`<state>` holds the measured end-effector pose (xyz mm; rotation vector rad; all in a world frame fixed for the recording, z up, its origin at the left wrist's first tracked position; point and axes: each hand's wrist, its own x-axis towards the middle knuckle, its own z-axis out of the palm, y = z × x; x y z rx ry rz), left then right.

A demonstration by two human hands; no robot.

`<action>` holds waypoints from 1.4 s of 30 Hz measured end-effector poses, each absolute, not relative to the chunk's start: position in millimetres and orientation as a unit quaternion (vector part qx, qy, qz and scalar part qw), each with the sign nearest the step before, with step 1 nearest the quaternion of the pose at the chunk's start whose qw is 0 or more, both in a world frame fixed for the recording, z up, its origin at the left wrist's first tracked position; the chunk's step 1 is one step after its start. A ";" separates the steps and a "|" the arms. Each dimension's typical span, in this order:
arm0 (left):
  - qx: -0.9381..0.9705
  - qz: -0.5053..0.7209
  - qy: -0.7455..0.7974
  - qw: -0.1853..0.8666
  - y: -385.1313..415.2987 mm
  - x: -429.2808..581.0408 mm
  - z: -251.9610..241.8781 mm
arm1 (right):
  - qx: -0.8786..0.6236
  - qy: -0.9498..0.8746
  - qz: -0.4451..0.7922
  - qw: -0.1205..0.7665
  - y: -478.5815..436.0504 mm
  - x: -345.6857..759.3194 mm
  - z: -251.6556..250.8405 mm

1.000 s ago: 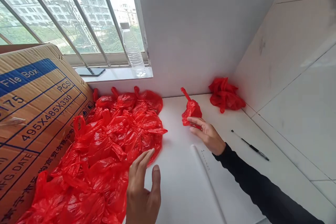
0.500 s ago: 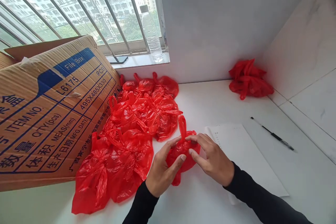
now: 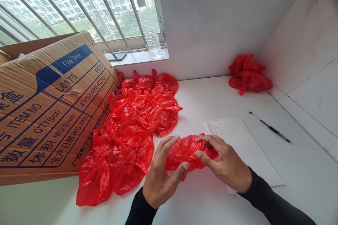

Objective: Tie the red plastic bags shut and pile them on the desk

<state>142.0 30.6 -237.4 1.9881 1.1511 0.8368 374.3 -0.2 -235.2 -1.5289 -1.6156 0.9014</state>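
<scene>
A red plastic bag (image 3: 182, 151) lies on the white table between my two hands, its top spread wide and crumpled. My left hand (image 3: 165, 172) is open at the bag's left side, fingers and thumb apart. My right hand (image 3: 224, 158) curls its fingers and thumb over the bag's right part and grips the plastic there. What the bag contains is hidden. To the left, several tied red plastic bags (image 3: 129, 158) sit close together in rows, with handles and knots on top.
A large cardboard box (image 3: 60, 109) leans at the left beside the barred window. A clear bottle (image 3: 150, 30) and a phone (image 3: 118, 57) rest on the sill. Loose red bags (image 3: 249, 75) lie in the back right corner. Paper (image 3: 243, 144) and a pen (image 3: 270, 126) are at the right.
The bag's upright handle is down and its top is spread wider. My right hand has moved right with the plastic; my left hand has come off the bag and opened.
</scene>
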 end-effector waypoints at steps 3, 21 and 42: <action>0.828 0.280 0.408 0.264 25.9 145.5 -231.1 | -0.580 -0.616 0.383 0.371 -1.0 371.6 -229.8; 0.669 0.414 0.530 0.317 19.4 137.6 -219.3 | -0.626 -0.518 0.416 0.409 -25.9 395.9 -225.0; 0.530 0.520 0.512 0.432 0.6 134.7 -187.0 | -0.537 -0.785 0.198 0.237 -20.2 336.4 -195.8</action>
